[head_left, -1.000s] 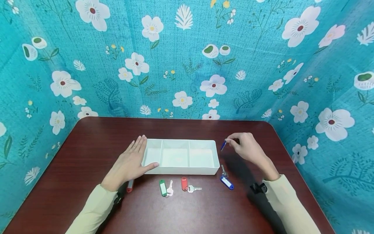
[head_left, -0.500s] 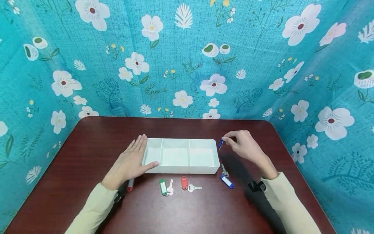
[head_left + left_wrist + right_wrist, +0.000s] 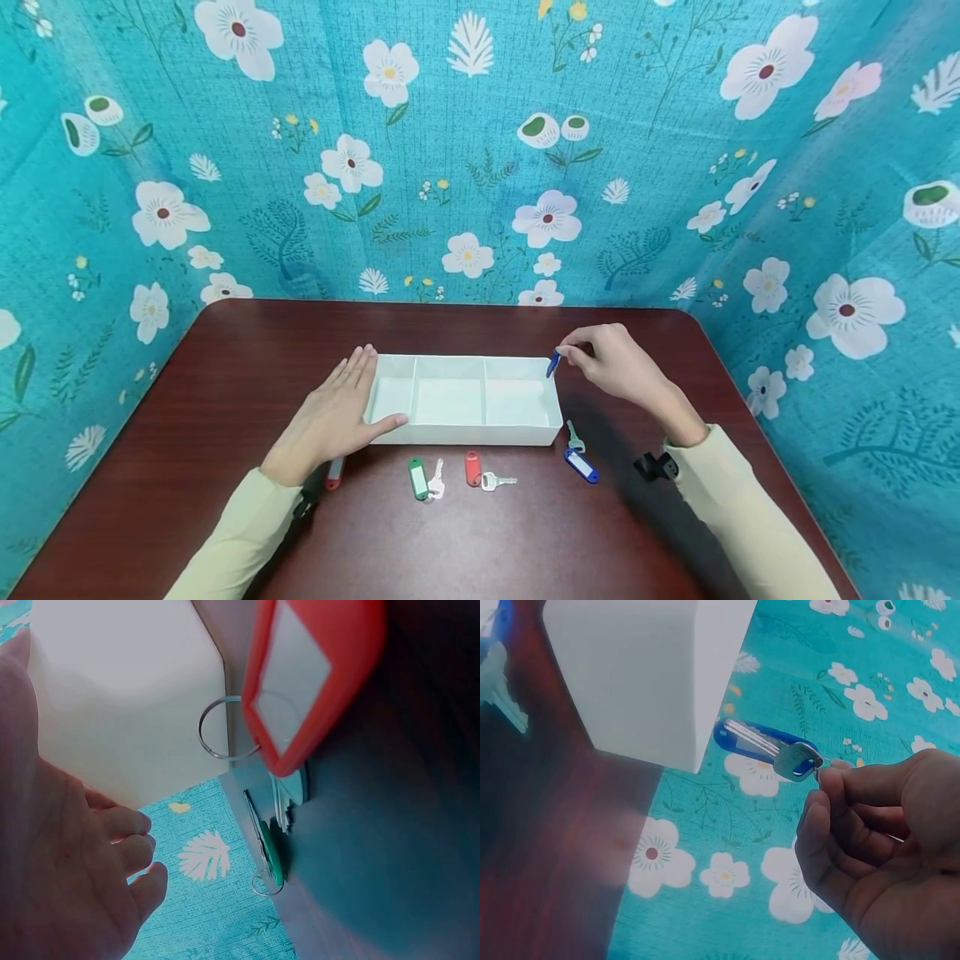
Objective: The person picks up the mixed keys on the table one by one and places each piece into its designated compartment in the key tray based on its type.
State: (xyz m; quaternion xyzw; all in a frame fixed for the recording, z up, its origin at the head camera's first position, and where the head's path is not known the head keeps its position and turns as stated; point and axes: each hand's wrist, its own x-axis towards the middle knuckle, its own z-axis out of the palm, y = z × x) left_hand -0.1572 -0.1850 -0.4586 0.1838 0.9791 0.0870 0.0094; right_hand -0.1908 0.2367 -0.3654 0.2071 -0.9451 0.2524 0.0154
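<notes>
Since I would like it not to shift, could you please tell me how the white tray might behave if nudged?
The white tray would probably slide rather than tip, as it sits low and broad on the table. It looks thin-walled, so perhaps light for its size, and straight-edged, so likely fairly stiff.

Tray on the table

With the tray as my dial, I see a first key tag at four, second key tag near six, third key tag at seven, fourth key tag at eight. Right fingers hold a fifth key tag at two; curtain beyond twelve.
</notes>
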